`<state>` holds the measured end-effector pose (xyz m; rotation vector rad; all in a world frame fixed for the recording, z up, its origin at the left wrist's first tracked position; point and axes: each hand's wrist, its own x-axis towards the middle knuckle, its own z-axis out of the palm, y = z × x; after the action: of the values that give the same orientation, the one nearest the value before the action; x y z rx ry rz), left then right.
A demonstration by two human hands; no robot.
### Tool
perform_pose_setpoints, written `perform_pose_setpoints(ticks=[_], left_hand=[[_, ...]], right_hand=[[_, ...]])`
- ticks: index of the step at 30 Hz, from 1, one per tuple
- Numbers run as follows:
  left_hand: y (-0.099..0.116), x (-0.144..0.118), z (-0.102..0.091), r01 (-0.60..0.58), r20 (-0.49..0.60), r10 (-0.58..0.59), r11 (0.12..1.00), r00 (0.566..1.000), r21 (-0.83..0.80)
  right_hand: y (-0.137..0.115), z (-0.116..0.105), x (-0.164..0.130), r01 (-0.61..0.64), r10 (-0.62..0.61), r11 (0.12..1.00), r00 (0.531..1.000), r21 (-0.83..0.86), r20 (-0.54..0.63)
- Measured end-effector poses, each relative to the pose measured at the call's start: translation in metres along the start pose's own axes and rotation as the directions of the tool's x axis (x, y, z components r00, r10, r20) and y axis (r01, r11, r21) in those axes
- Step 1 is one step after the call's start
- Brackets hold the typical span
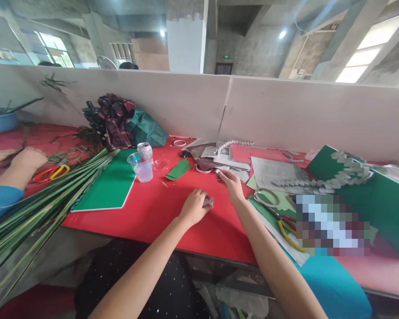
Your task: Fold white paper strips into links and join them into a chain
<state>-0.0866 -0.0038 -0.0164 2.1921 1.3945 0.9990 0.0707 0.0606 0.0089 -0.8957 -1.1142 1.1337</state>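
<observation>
- The left hand [193, 207] rests on the red desk [153, 212], fingers curled shut around one small grey folded paper piece [208, 202] that pokes out at its 3 o'clock side
- The right hand [231, 182] lies flat just past it at 1 o'clock, fingers together, fingertips touching one grey scrap [219, 172] at the edge of the paper pile [226, 156]
- At 3 o'clock of the right hand: one white tape ring [266, 197] and one pair of yellow-handled pliers [287, 232]
- At 9 o'clock of the left hand: one green sheet [109, 186], with one bundle of long green leaves [46, 208] lying across its corner
- At 11 o'clock: one clear plastic cup [141, 167], one drink can [145, 151] touching behind it, one small stack of green strips [178, 169]
- Far at 9 o'clock, another person's hand [28, 158] sits beside one pair of red and yellow scissors [51, 173]
- Far at 2 o'clock, one chain of folded grey pieces [335, 177] lies on one green board [379, 199]
</observation>
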Motion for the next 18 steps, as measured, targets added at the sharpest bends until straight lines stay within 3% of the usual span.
perform_pose_setpoints(ticks=[3, 6, 8, 10, 12, 15, 18], left_hand=[[-0.012, 0.005, -0.007, 0.203, -0.107, -0.244, 0.932, 0.964, -0.3], [-0.018, 0.01, -0.013, 0.301, -0.038, -0.453, 0.65, 0.891, -0.698], [-0.018, 0.011, -0.016, 0.287, 0.039, -0.497, 0.435, 0.867, -0.853], [-0.016, 0.01, -0.018, 0.253, 0.082, -0.491, 0.294, 0.867, -0.922], [-0.015, 0.009, -0.02, 0.236, 0.105, -0.47, 0.227, 0.876, -0.945], [-0.013, 0.008, -0.021, 0.228, 0.115, -0.44, 0.213, 0.891, -0.95], [-0.011, 0.008, -0.022, 0.208, 0.114, -0.399, 0.2, 0.91, -0.957]], right_hand=[[-0.003, 0.001, -0.003, -0.055, 0.051, 0.998, 0.993, 0.037, 0.103], [-0.004, 0.002, -0.005, -0.163, 0.13, 0.979, 0.96, 0.119, 0.249], [-0.005, 0.003, -0.006, -0.244, 0.18, 0.955, 0.929, 0.169, 0.325], [-0.006, 0.003, -0.007, -0.306, 0.216, 0.931, 0.901, 0.2, 0.376], [-0.008, 0.004, -0.008, -0.343, 0.236, 0.916, 0.881, 0.21, 0.411], [-0.01, 0.005, -0.01, -0.356, 0.248, 0.916, 0.866, 0.186, 0.435], [-0.013, 0.008, -0.013, -0.286, 0.211, 0.95, 0.882, 0.124, 0.421]])
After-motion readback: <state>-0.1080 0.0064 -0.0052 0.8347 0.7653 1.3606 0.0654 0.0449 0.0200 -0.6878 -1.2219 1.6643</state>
